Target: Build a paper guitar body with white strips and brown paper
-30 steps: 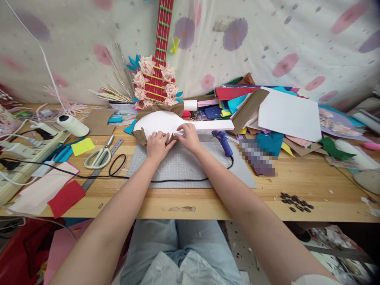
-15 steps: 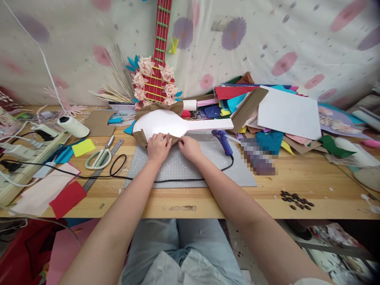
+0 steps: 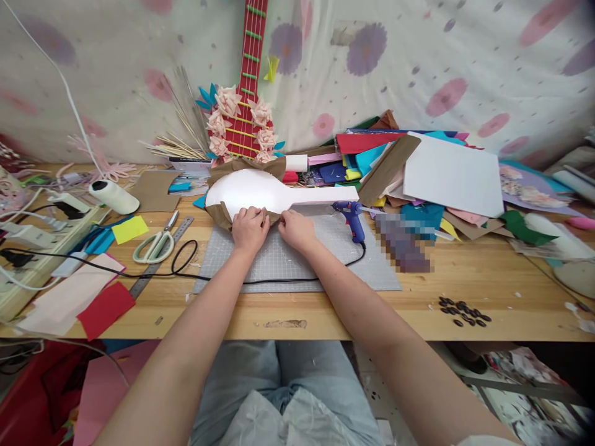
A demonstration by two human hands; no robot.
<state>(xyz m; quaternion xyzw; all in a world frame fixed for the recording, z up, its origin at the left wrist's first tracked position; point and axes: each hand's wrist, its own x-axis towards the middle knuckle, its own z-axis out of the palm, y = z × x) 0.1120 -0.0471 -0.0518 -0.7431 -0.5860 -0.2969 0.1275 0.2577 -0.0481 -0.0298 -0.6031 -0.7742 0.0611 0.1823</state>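
A white guitar-shaped foam cutout (image 3: 260, 189) lies on brown paper (image 3: 220, 214) at the far edge of a grey cutting mat (image 3: 297, 260). My left hand (image 3: 250, 228) presses the brown paper's folded flaps against the cutout's near edge, fingers curled over them. My right hand (image 3: 296, 228) sits just right of it, fingers bent and pinching the same edge of paper where the body narrows to the neck. A blue glue gun (image 3: 351, 217) lies on the mat to the right of my right hand.
Scissors (image 3: 155, 244) and a metal ruler (image 3: 160, 257) lie left of the mat, crossed by a black cord (image 3: 139, 272). A red paper guitar with flowers (image 3: 242, 118) leans on the back wall. Coloured paper sheets (image 3: 418, 173) pile up right. Dark beads (image 3: 465, 313) sit near the front edge.
My right hand has slid back from the top of the white cutout to its near edge. The cutout has shifted slightly left. My left hand stays on the paper flaps.
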